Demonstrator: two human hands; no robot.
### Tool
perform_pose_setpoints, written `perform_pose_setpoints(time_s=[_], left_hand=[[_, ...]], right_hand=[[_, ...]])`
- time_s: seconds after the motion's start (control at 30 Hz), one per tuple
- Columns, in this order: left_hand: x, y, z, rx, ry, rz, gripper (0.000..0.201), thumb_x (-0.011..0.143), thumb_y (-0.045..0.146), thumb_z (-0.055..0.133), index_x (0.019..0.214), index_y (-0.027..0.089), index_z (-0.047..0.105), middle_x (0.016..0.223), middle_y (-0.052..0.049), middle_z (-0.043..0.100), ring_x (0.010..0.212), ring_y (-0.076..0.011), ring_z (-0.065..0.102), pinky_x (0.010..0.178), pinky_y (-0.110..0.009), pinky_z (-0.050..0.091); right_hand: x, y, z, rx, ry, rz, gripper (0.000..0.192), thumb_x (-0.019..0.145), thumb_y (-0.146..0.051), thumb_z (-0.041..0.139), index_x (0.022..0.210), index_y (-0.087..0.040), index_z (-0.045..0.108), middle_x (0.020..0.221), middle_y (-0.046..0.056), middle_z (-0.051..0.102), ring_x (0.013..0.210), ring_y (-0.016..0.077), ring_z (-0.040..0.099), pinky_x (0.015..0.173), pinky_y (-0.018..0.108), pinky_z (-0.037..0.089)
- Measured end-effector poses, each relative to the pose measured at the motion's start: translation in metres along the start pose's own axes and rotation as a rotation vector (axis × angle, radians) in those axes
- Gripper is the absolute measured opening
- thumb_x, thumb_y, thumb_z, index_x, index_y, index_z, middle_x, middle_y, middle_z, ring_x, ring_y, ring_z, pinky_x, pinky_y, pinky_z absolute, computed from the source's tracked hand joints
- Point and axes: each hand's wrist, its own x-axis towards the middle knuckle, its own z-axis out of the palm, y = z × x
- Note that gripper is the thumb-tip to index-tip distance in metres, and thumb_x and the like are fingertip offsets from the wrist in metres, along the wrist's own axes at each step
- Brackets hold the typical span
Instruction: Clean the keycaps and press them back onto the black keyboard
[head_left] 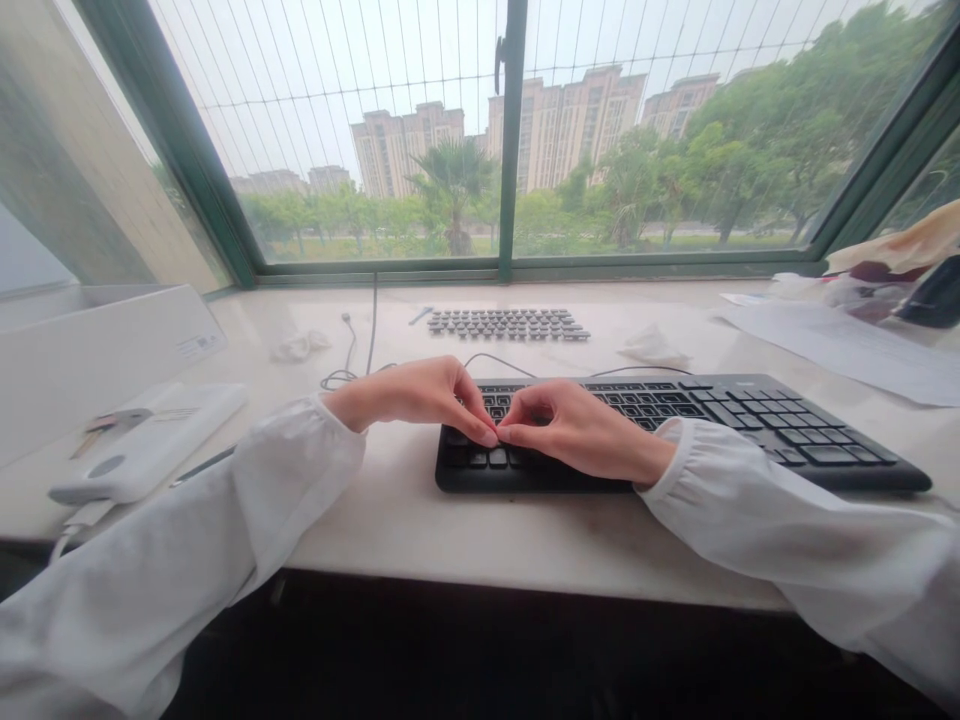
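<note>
A black full-size keyboard [675,403] lies on the pale windowsill desk, its number pad to the right. Much of its main block shows bare key sockets, while keycaps sit along the bottom left row and on the number pad. My left hand [431,397] reaches over the keyboard's left end, thumb and fingers pinched. My right hand [566,428] meets it there, also pinched, fingertips touching or nearly touching the left ones. Whatever lies between the fingertips is hidden. Behind the keyboard, loose dark keycaps [510,325] stand in neat rows.
A small bluish tool [420,315] lies beside the loose keycaps. To the left are a white box [97,350], a white flat device [142,465] with metal keys on it, and black cables [373,320]. Papers [855,345] lie at right. A barred window [504,267] stands behind.
</note>
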Motion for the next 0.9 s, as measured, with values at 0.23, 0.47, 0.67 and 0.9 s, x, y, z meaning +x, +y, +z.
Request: perform_pose_setpoints(time_s=[0.23, 0.47, 0.67, 0.9], left_hand=[[0.0019, -0.0009, -0.0014, -0.009, -0.022, -0.016, 0.037, 0.06, 0.053, 0.079, 0.081, 0.022, 0.079, 0.077, -0.002, 0.074, 0.075, -0.015, 0.059, 0.065, -0.024, 0.038], [0.0032, -0.0025, -0.0021, -0.012, -0.028, -0.021, 0.037, 0.06, 0.051, 0.079, 0.08, 0.021, 0.079, 0.078, -0.003, 0.073, 0.078, -0.0163, 0.06, 0.07, -0.025, 0.039], [0.0041, -0.0017, -0.0016, 0.008, -0.019, -0.033, 0.038, 0.059, 0.054, 0.079, 0.078, 0.021, 0.078, 0.075, -0.001, 0.072, 0.073, -0.015, 0.057, 0.067, -0.025, 0.037], [0.0035, 0.0009, -0.0014, 0.006, -0.015, -0.061, 0.037, 0.058, 0.052, 0.08, 0.077, 0.02, 0.076, 0.076, -0.001, 0.071, 0.076, -0.0156, 0.059, 0.069, -0.025, 0.038]], right_hand=[[0.001, 0.001, -0.0007, 0.004, -0.003, 0.001, 0.022, 0.079, -0.036, 0.062, 0.077, -0.016, 0.071, 0.073, 0.001, 0.069, 0.07, 0.0138, 0.059, 0.062, 0.024, 0.041], [0.0015, -0.0007, -0.0017, 0.01, -0.013, 0.007, 0.02, 0.079, -0.035, 0.062, 0.078, -0.016, 0.07, 0.073, 0.001, 0.068, 0.07, 0.0139, 0.059, 0.063, 0.024, 0.041], [0.0033, -0.0022, -0.0023, 0.019, -0.023, 0.023, 0.02, 0.077, -0.034, 0.063, 0.077, -0.015, 0.07, 0.072, 0.002, 0.068, 0.068, 0.0142, 0.058, 0.061, 0.024, 0.04], [0.0038, -0.0017, -0.0023, 0.027, -0.028, 0.026, 0.018, 0.076, -0.032, 0.062, 0.077, -0.015, 0.069, 0.069, 0.001, 0.066, 0.065, 0.013, 0.057, 0.06, 0.023, 0.039]])
